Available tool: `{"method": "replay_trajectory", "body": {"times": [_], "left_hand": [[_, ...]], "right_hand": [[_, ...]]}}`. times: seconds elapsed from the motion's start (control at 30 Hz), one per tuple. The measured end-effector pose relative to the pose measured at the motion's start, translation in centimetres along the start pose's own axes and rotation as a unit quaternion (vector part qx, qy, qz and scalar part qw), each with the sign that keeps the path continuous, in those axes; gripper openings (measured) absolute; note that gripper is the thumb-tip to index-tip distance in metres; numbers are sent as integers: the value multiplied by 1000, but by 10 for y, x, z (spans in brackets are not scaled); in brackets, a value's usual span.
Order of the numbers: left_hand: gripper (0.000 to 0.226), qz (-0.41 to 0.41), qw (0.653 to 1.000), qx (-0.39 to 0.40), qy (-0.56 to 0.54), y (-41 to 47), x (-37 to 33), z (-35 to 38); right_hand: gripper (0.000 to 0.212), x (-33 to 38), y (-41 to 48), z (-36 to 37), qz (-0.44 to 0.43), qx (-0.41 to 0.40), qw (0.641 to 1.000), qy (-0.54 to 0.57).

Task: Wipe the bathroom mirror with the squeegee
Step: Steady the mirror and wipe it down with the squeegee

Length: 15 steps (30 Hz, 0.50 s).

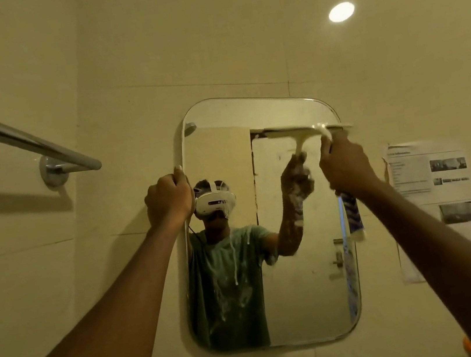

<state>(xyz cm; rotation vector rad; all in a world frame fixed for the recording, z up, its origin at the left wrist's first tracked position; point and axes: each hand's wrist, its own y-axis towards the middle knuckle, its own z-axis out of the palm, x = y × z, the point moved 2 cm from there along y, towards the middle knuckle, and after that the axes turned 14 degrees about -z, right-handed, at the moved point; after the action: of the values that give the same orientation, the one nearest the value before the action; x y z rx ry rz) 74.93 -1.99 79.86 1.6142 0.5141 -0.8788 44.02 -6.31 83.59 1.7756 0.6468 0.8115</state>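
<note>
A rounded rectangular mirror (300, 291) hangs on the beige tiled wall, with whitish streaks on its glass. My left hand (168, 200) grips the mirror's left edge near the top. My right hand (345, 163) grips the handle of a white squeegee (324, 129). The squeegee's blade lies level against the glass near the mirror's upper right and reaches just past the right edge. A blue-and-white patterned cloth (353, 215) hangs down from my right hand. The mirror reflects a person with a headset.
A chrome towel bar (17, 139) juts out from the wall at the upper left. Printed paper sheets (428, 170) are stuck on the wall right of the mirror. A round ceiling light (341, 11) shows at the upper right.
</note>
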Motion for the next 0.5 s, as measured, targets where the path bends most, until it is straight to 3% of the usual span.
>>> {"method": "replay_trajectory", "body": {"times": [0.2, 0.5], "left_hand": [[51, 7, 1000, -24, -2, -2, 1, 1], [49, 38, 997, -70, -1, -4, 6, 9]], "right_hand": [[32, -3, -63, 10, 27, 79, 996, -23], [36, 17, 54, -35, 27, 19, 999, -19]]}}
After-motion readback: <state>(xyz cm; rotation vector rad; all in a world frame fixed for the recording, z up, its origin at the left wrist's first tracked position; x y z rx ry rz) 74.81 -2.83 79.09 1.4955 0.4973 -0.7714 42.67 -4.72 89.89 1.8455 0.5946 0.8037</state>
